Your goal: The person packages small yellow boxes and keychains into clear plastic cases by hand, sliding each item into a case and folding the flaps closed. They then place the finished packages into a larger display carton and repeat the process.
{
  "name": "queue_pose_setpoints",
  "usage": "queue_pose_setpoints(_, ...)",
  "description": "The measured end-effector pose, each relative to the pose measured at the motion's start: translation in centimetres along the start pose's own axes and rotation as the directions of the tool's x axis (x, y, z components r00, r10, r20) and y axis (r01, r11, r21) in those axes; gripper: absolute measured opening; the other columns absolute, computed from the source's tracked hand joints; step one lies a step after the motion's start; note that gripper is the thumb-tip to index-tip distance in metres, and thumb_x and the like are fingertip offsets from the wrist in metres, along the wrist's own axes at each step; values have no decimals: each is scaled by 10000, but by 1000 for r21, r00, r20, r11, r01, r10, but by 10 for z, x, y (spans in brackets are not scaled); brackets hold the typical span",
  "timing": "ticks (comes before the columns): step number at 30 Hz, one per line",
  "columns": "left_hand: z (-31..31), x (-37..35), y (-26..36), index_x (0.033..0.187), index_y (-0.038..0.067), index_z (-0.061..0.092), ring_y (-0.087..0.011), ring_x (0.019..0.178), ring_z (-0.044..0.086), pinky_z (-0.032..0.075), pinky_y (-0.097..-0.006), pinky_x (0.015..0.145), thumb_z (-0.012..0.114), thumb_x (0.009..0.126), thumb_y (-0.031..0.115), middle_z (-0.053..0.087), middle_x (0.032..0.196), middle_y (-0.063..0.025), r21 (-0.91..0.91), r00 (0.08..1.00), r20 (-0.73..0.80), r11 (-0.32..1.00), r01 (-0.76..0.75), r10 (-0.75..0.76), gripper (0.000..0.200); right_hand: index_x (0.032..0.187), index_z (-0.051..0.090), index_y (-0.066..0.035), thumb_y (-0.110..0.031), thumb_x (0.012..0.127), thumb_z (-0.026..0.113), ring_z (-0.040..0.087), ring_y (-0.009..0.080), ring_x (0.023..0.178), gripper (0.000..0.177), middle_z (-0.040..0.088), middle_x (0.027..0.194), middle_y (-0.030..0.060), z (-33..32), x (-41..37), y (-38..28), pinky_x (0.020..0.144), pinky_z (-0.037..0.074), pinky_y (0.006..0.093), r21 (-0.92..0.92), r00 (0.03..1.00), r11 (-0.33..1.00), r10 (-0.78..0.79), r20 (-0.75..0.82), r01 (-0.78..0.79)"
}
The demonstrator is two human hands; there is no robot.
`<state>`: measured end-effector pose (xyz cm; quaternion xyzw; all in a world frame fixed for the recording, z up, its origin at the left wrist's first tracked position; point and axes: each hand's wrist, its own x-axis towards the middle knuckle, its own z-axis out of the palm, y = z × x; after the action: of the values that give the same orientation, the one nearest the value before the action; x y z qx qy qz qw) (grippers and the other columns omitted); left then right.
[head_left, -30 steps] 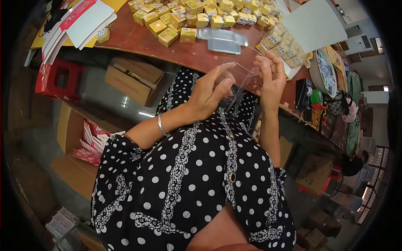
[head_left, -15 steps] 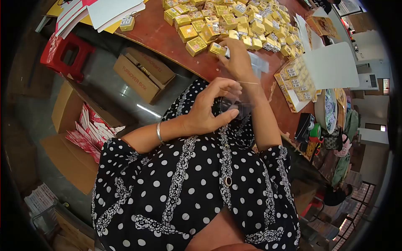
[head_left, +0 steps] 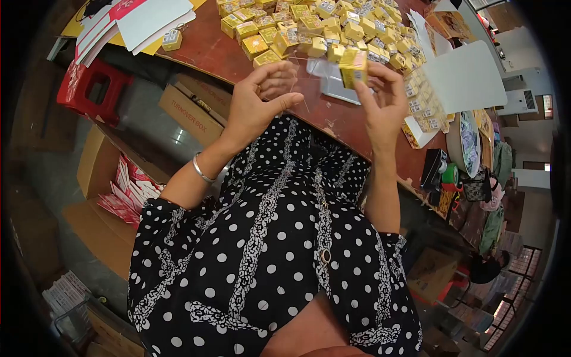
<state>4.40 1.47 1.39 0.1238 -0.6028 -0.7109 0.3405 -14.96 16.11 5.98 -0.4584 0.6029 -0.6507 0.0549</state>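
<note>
My right hand (head_left: 383, 98) grips a small yellow printed box (head_left: 354, 66) between thumb and fingers, raised over the table's near edge. To its left, my left hand (head_left: 264, 95) has its fingers and thumb curved around a thin clear plastic piece (head_left: 306, 95), whose exact shape is hard to make out. Behind and between the hands, clear plastic sheets or bags (head_left: 340, 89) lie on the red table. Farther back is a large loose pile of similar small yellow boxes (head_left: 324, 27).
At the right, an open display carton (head_left: 425, 134) holds rows of small boxes. White cards (head_left: 154, 24) and a single small box (head_left: 172, 40) lie at the left. Below stand a red stool (head_left: 89, 89) and a cardboard box (head_left: 190, 110); an open carton (head_left: 104, 232) holds red-and-white packets.
My right hand has come away from the pile with a yellow box and moved right. My left hand has moved up and left with the clear plastic piece.
</note>
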Motion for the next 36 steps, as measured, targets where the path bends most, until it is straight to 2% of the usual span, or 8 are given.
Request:
queue_pose_setpoints(2,16,-3,-2,1350,-44,569,-167,1106,669,552,-301,972,838,842,69,699,1195,-127,-34,999,39,999,-2,4,586,1118,644,-17,11,852,776,614,153,1131,298,641,1260,104,-13,-4,-32,927,507,308,55,998,998,44,-54,-41)
queue_pose_setpoints(5,35,-9,0,1357,-45,564,-170,1109,669,553,-308,971,843,837,70,698,1210,-137,26,988,154,1000,1,-5,602,1148,683,-47,-1,817,796,634,186,1123,353,661,1251,88,-23,-12,-53,916,516,318,-154,987,976,-148,70,157)
queue_pose_setpoints(11,53,-17,-1,1364,-42,561,-178,1115,672,553,-318,973,845,832,67,694,1233,-142,28,980,200,999,16,-22,612,1154,718,-37,20,795,792,628,196,1079,371,680,1221,111,-48,-22,-71,927,501,312,-509,947,816,-135,293,274)
queue_pose_setpoints(17,64,-22,2,1382,-25,554,-171,1123,667,553,-307,972,830,838,38,686,1234,-135,-1,967,247,998,66,-64,613,1132,722,-30,10,815,757,642,289,1079,321,699,1177,112,-58,-21,-75,934,503,367,-450,873,826,-98,477,338)
queue_pose_setpoints(27,91,-37,-2,1486,46,461,-166,1119,657,563,-293,954,749,904,-2,635,1275,-110,-133,959,277,985,107,-67,651,1251,685,-61,-147,857,782,614,290,1151,414,656,1231,78,-62,-55,-61,907,520,371,-511,902,787,-128,412,345)
queue_pose_setpoints(29,95,-39,0,1476,47,468,-168,1129,653,562,-291,954,740,914,2,638,1262,-101,-145,952,296,982,122,-74,626,1387,584,-53,-150,883,781,612,233,1171,549,634,1276,90,-60,-73,-56,948,522,359,-257,997,966,54,48,-40)
queue_pose_setpoints(32,100,-42,-6,1434,46,499,-173,1150,645,560,-288,955,728,926,9,620,1277,-87,-166,940,330,974,151,-90,558,1456,493,-27,-122,914,753,601,203,1195,609,616,1294,100,-58,-108,-40,992,519,348,145,927,918,352,129,-368)
queue_pose_setpoints(36,102,-50,-12,1331,36,559,-183,1183,628,559,-286,965,721,932,12,528,1385,-87,-104,913,390,980,170,-117,431,1329,552,-3,-61,942,682,598,220,1218,413,587,1353,130,-52,-135,-33,1012,512,352,255,952,920,305,14,-299)
